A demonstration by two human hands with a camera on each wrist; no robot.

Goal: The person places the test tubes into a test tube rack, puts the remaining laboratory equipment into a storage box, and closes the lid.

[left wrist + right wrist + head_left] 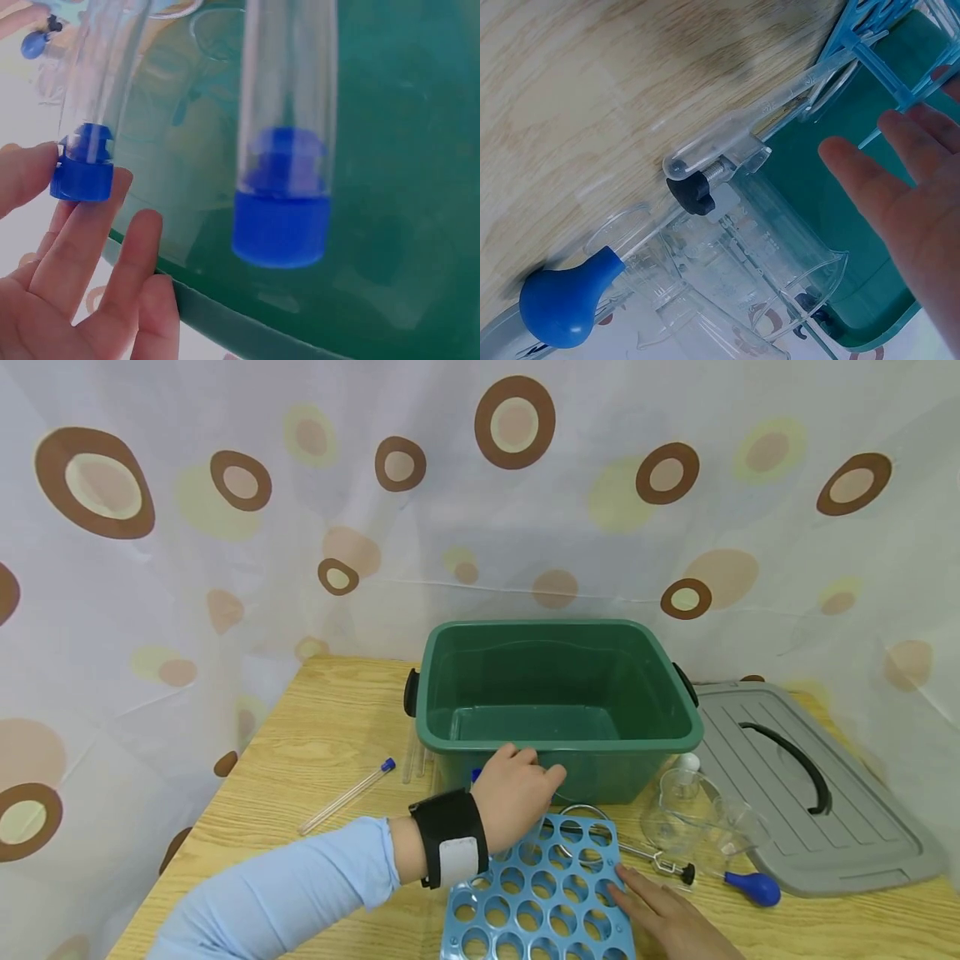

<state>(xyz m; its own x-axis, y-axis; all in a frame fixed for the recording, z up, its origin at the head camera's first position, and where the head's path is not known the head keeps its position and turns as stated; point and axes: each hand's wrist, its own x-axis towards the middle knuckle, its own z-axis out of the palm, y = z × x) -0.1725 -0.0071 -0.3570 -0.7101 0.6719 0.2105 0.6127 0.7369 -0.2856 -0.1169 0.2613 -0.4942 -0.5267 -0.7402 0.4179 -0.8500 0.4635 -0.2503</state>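
Over the far end of the blue test-tube rack point(544, 864), the left hand point(517, 797) is pinching a blue-capped test tube point(82, 178) by its cap, seemingly for control from above. The right hand point(667, 914) is resting extended fingers against the rack's right edge, apparently steadying it.

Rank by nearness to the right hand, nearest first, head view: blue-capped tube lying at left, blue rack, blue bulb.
1. Blue rack: left, touching the right hand.
2. Blue bulb: right of the hand.
3. Blue-capped tube: far left.
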